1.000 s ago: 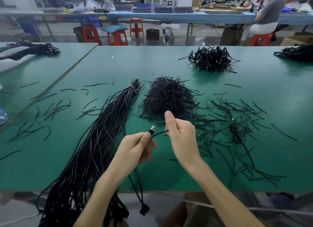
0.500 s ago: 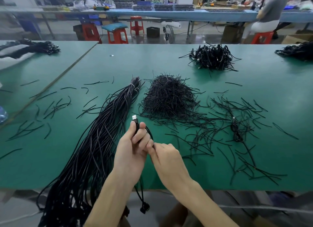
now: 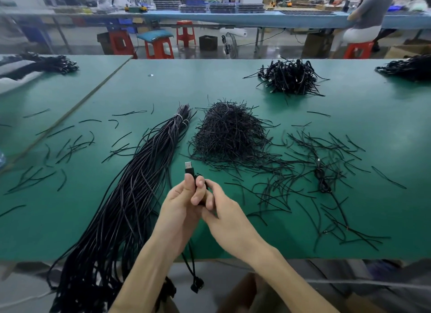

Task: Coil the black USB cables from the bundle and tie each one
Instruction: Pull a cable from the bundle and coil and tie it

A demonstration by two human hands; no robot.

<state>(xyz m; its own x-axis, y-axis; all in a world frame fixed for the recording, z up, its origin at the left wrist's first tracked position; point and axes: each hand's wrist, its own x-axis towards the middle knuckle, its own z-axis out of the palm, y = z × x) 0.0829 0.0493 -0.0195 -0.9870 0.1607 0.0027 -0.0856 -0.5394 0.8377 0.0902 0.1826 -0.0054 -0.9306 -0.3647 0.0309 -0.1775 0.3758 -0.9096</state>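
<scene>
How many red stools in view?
4, all past the green table: left stool, teal-cushioned stool, farther stool, and right stool under a seated person. Benches may hide more.

A factory workroom is shown. A bundle of black cables [image 3: 140,184] and a heap of short black ties [image 3: 229,130] are laid on a green table [image 3: 233,79]. Behind, trays [image 3: 222,8] are stacked on a blue bench [image 3: 303,20], red stools [image 3: 185,32] are set out, and a worker [image 3: 368,11] is seated.

A single head-worn wide-angle camera looks forward and down, close over the green table [image 3: 326,107], facing the workshop beyond
</scene>
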